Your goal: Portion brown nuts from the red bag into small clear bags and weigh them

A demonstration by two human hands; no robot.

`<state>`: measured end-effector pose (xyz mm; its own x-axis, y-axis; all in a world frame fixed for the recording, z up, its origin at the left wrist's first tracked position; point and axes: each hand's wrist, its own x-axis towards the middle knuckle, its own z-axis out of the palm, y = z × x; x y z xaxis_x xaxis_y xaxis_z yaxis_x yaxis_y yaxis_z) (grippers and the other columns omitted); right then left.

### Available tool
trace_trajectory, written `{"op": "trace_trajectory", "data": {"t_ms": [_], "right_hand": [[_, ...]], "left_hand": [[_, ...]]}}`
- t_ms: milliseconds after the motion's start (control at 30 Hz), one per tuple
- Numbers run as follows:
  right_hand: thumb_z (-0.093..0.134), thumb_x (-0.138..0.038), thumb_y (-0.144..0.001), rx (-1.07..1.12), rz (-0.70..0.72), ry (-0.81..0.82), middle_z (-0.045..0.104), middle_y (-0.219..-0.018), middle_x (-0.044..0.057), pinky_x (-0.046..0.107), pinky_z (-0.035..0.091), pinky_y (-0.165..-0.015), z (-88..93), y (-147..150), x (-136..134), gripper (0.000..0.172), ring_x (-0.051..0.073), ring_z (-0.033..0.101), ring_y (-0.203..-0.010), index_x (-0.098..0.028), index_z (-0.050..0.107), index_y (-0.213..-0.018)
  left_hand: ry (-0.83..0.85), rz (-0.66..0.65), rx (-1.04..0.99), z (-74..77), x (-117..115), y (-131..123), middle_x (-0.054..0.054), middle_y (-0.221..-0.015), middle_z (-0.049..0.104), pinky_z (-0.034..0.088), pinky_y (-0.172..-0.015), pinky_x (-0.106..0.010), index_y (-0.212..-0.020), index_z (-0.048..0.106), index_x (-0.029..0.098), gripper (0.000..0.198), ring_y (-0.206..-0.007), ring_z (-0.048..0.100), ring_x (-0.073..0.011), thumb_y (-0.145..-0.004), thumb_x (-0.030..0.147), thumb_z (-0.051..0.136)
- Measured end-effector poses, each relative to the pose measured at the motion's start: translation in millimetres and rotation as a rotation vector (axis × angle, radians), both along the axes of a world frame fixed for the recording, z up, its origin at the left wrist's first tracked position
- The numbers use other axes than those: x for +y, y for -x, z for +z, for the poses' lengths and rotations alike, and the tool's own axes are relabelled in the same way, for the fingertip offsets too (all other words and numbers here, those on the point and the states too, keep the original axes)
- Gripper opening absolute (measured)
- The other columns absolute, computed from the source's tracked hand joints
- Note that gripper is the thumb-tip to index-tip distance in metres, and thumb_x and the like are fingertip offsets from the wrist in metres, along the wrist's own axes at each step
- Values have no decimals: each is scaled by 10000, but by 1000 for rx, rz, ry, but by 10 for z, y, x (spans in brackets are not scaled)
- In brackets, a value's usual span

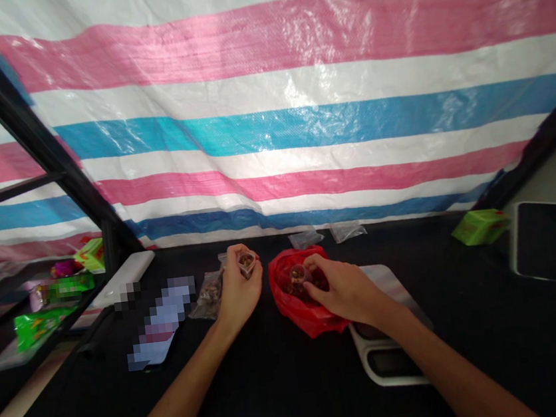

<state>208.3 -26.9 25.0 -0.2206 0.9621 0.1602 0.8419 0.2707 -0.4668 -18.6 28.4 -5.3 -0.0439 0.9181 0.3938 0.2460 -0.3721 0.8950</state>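
Note:
My left hand (240, 294) is closed around a small clear plastic bag (247, 262), its mouth held apart, with brown bits visible inside. Between thumb and fingers, my right hand (342, 287) grips a small clear cup (297, 274) that has brown bits in it. The cup is over an open red plastic bag (290, 315) whose dark brown contents show partly below it. A filled clear bag (208, 295) lies beside my left hand. Under my right forearm sits a white kitchen scale (394, 372), partly covered by the arm and the red bag.
Two flat clear bags (348, 230) lie at the table's back edge. A phone (163, 325) rests on the left. At right stand a green box (481, 227) and a white-framed dark screen (541, 241). Several bright packets (45, 325) are at far left, beyond a black frame.

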Motion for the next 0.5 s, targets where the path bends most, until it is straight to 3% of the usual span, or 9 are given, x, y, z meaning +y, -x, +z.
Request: {"op": "trace_trajectory", "data": {"t_ms": [133,367,500], "right_hand": [[631,-366,-925,17,-46,-38,759,-938,-18,298,415,-692,12,-40,21,216,224,727,-815,-297,605,-1128],[605,-346,-957,218,68,-182,732,-1183,11,345,509,-912,44,-25,-2,319,221,709,-1038,-303,567,-1271],[620,-294,-948,156,202,-197,694,-1250,13,329,532,-901,39,31,-41,324,203,691,-1040,-314,603,-1271]], "left_hand": [[-67,46,91,42,-8,42,31,-859,567,443,-679,-227,-1021,491,229,193,-735,557,-117,-873,204,612],[43,-255,233,31,-237,-132,14,-949,655,488,-742,-248,-1151,533,232,294,-806,623,-135,-880,260,646],[99,-338,235,-42,-298,-206,-12,-988,687,501,-754,-274,-1131,561,218,276,-842,645,-163,-879,277,656]]}}
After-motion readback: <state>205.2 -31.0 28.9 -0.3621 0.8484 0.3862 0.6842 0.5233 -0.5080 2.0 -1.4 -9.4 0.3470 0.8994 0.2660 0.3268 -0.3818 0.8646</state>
